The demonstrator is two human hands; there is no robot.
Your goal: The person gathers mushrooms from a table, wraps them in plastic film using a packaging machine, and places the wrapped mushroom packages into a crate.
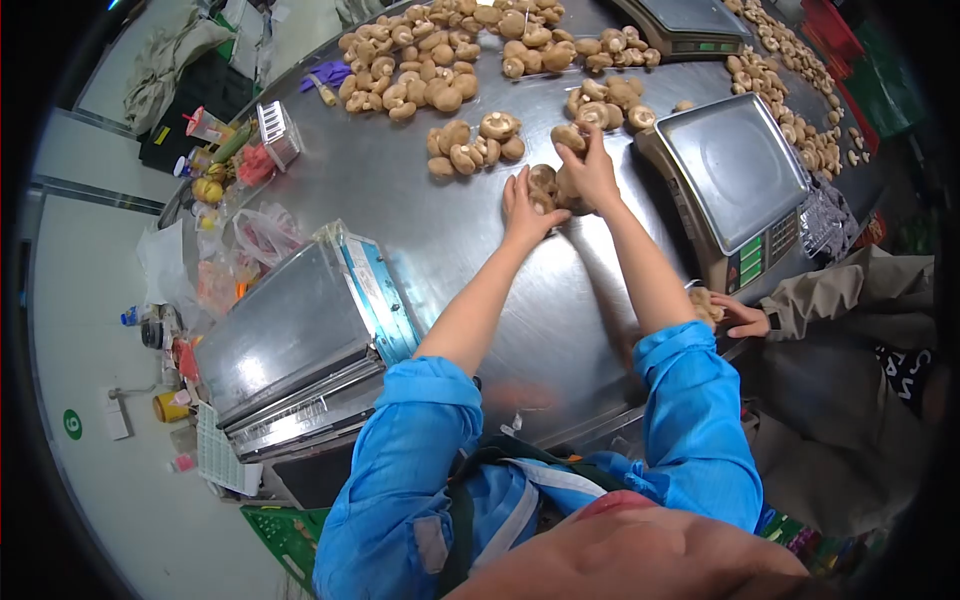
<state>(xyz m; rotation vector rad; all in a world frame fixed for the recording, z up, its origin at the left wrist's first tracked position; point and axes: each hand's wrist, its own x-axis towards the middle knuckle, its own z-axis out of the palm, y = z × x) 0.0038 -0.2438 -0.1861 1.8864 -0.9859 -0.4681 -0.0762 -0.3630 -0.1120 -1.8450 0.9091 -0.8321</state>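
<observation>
Blue sleeves (420, 470) fill the bottom of the frame, and from them both bare forearms stretch up toward the middle of the steel table (420, 190). At their far end a small cluster of mushrooms (548, 186) lies between the two hands, just above centre. Resting on the cluster's left side, the left hand (521, 208) has its fingers spread flat and slightly curled, cupping the caps rather than pinching any one. On the right side and a little higher, the right hand (590, 172) has its fingers bent down and closed over the upper mushrooms. Both hands touch the cluster, so neither is nearer; it has no clear long axis, being a loose clump. Further piles of mushrooms (475, 142) lie just above and left, well within reach. To the right stands a weighing scale (735, 165), close beside the right forearm. Another person's hand (745, 318) rests at the table edge at right, holding a mushroom.
</observation>
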